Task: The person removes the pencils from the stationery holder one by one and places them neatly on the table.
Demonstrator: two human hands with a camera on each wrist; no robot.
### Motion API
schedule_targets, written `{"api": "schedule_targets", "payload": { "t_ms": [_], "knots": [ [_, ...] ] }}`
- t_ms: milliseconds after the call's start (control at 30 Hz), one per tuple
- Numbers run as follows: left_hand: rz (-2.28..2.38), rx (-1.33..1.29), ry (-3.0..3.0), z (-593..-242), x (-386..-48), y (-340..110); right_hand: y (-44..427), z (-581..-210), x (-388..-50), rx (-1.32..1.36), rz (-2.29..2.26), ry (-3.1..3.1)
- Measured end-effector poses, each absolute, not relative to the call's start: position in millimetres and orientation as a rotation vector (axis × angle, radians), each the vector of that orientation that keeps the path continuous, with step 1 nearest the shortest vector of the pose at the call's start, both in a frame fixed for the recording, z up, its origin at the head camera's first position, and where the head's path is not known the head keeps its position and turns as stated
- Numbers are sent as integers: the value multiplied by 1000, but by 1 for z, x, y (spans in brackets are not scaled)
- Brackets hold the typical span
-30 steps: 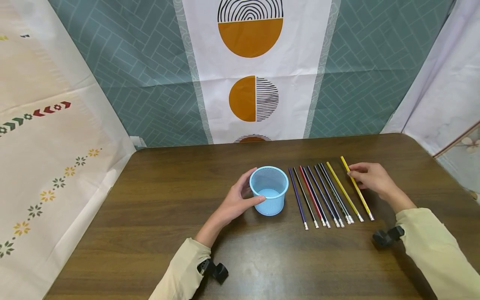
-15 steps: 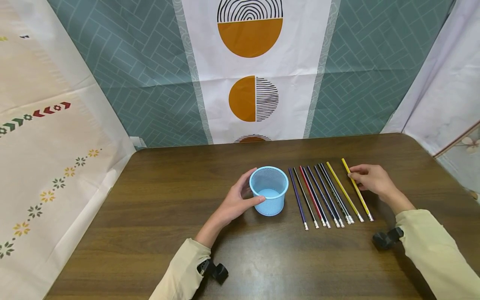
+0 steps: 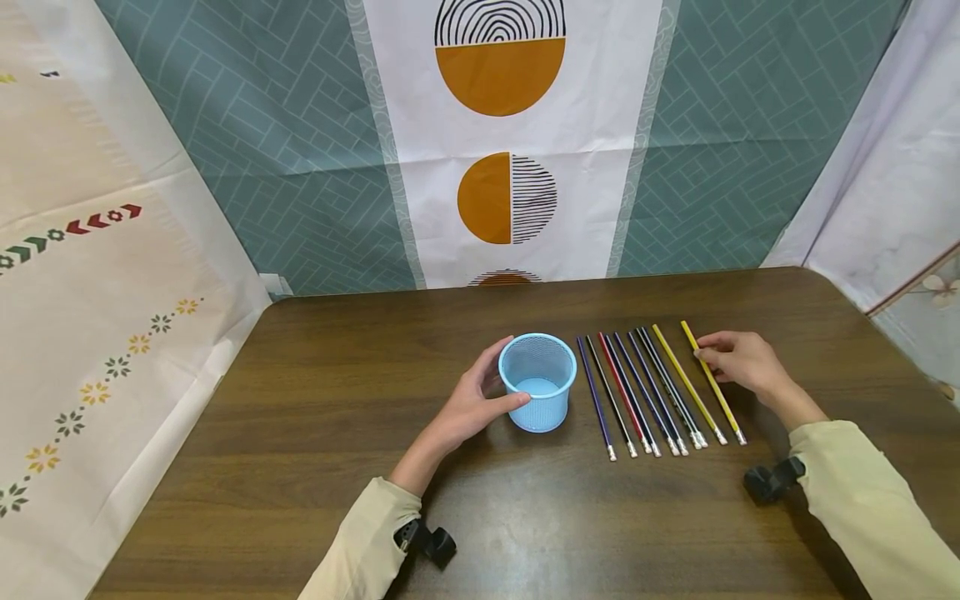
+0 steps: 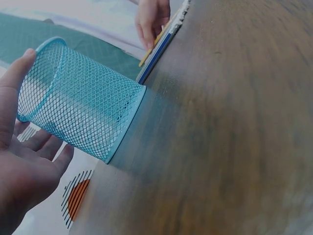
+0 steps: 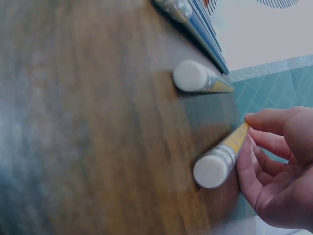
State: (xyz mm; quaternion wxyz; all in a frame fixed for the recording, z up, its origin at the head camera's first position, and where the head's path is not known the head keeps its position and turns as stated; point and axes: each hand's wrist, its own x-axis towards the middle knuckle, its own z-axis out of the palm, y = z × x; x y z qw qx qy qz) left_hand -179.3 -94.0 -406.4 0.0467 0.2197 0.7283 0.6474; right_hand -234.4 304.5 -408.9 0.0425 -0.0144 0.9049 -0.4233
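Observation:
In the head view my left hand (image 3: 480, 393) holds a light blue mesh pencil cup (image 3: 546, 412), thumb at the near side and fingers round the left side. The cup (image 4: 88, 98) stands upright on the table with nothing inside. On the right, my right hand (image 3: 744, 362) pinches a yellow pencil (image 3: 722, 398) between thumb and fingers. That pencil's white eraser (image 5: 210, 171) is at or close to the tabletop. Left of it lies a second yellow pencil (image 3: 688, 383), then a row of several dark pencils and a red pencil (image 3: 617, 375), erasers toward me.
The brown wooden table (image 3: 337, 400) spreads to the left and front. Its far edge meets a patterned cloth backdrop (image 3: 300, 167). White cloth (image 3: 885, 183) hangs on the right side. Between cup and yellow pencils lies a dark blue pencil (image 3: 595, 396), closest to the cup.
The right hand and its yellow pencil have shifted slightly toward me; the pencil's far tip sits a little lower in the head view. The left hand and cup stay put.

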Motion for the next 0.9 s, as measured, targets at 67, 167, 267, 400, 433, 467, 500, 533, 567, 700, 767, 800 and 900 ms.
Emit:
{"api": "schedule_targets", "payload": {
  "t_ms": [67, 167, 267, 400, 433, 467, 500, 533, 567, 700, 767, 800, 900],
  "knots": [
    [1972, 672, 2225, -407, -180, -94, 304, -409, -234, -43, -1296, 2764],
    [1967, 670, 2229, -406, -180, -94, 304, -409, -232, -37, -1294, 2759],
    [1965, 671, 2231, -406, -180, -93, 304, -408, -231, -34, -1293, 2753],
    [1972, 679, 2229, -406, -180, -93, 304, -408, -231, -37, -1299, 2754],
    [1972, 680, 2229, -406, -180, -93, 304, -408, -230, -36, -1300, 2755],
    [1971, 682, 2231, -406, -180, -93, 304, -408, -230, -37, -1302, 2756],
    [1968, 683, 2235, -406, -180, -93, 304, -408, -230, -38, -1303, 2755],
    [1964, 681, 2238, -406, -180, -93, 304, -407, -230, -38, -1302, 2754],
    [1958, 680, 2244, -406, -181, -93, 304, -407, -230, -39, -1301, 2753],
    [1961, 672, 2227, -406, -181, -97, 305, -406, -230, -48, -1301, 2742],
    [1976, 673, 2207, -404, -182, -100, 306, -406, -230, -37, -1325, 2727],
    [1983, 673, 2201, -403, -183, -101, 306, -406, -230, -44, -1327, 2725],
    [2002, 678, 2210, -398, -184, -107, 307, -405, -228, -57, -1332, 2716]
  ]
}}
